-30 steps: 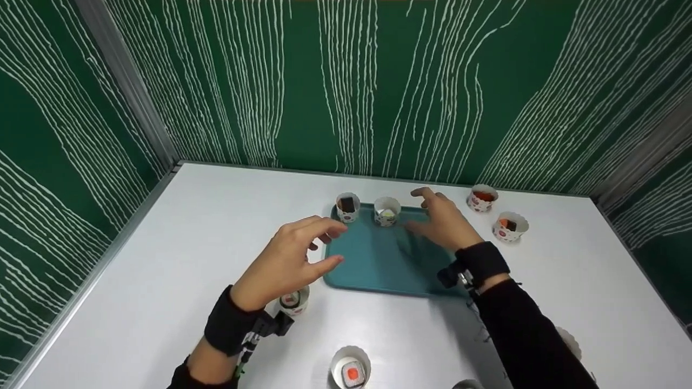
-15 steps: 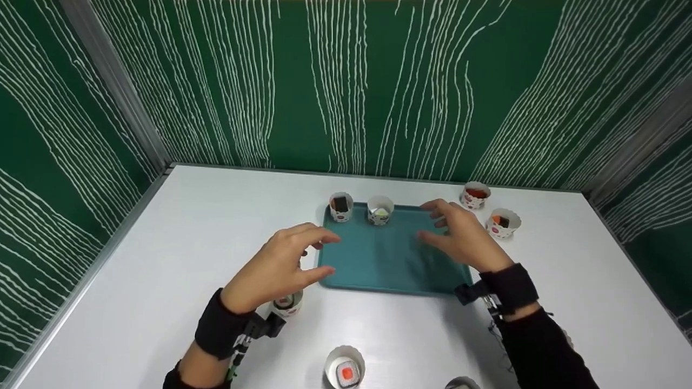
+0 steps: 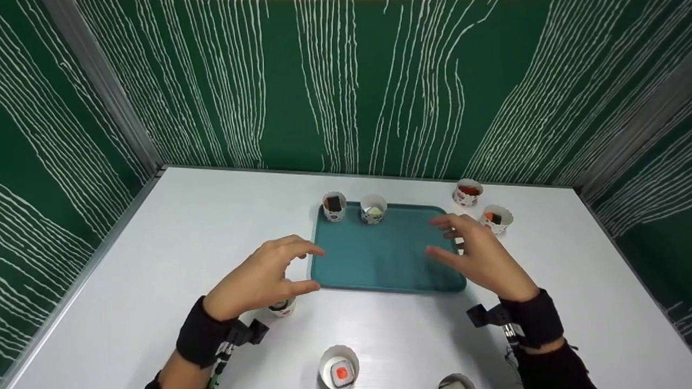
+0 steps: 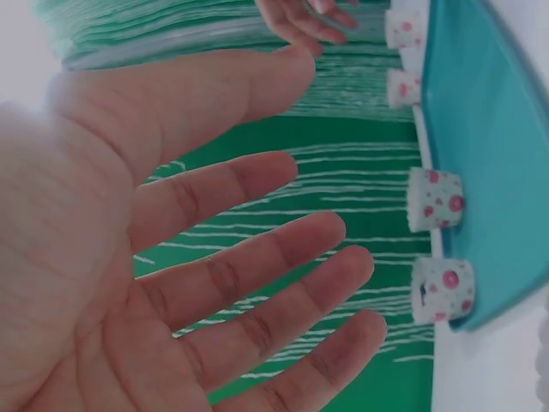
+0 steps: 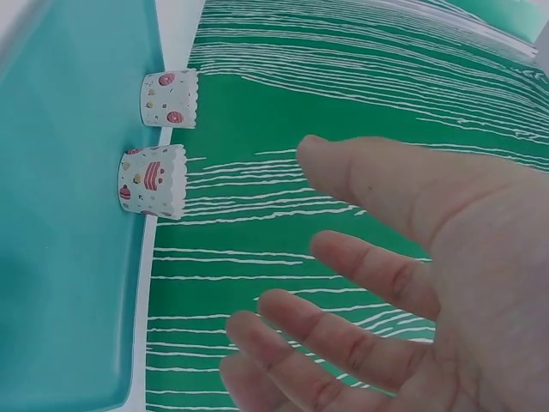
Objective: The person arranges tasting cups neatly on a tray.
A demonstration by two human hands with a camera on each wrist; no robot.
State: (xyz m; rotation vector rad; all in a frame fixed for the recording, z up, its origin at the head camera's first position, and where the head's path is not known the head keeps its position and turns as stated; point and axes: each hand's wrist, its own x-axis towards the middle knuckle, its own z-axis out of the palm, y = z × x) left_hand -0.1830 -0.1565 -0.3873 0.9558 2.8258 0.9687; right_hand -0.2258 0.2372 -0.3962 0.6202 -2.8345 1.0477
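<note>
Nearer and farther right than a second ago, the person's right hand [image 3: 484,262] now hangs by the right edge of the teal rectangular tray [image 3: 378,254]; the left hand [image 3: 257,280] also sits slightly nearer and farther left, while the cups around them keep their places.

From the head, the tray lies on a white desk [image 3: 216,216] before a green wall [image 3: 286,81] streaked with wavy white lines. On its far left corner stands a white patterned paper cup [image 3: 335,216] with a dark square piece; just right of it, also on the tray, is a second white patterned cup [image 3: 372,218] with a pale, yellowish piece. Off the tray at far right stand a cup of red contents [image 3: 466,199] and a cup with an orange-and-black piece [image 3: 500,221], partly overlapped by the right hand. A left-side cup [image 3: 285,310] is mostly hidden behind the left hand. At the near middle, a round pale cup [image 3: 339,351] holds a square sushi piece [image 3: 341,373] with an orange centre.

The left wrist view shows the left fingers spread and nearly straight, the tray's two cups beyond their tips.

In the right wrist view, the thumb stands clear of loosely bent fingers, the index apart from the others, which bunch closer.
</note>
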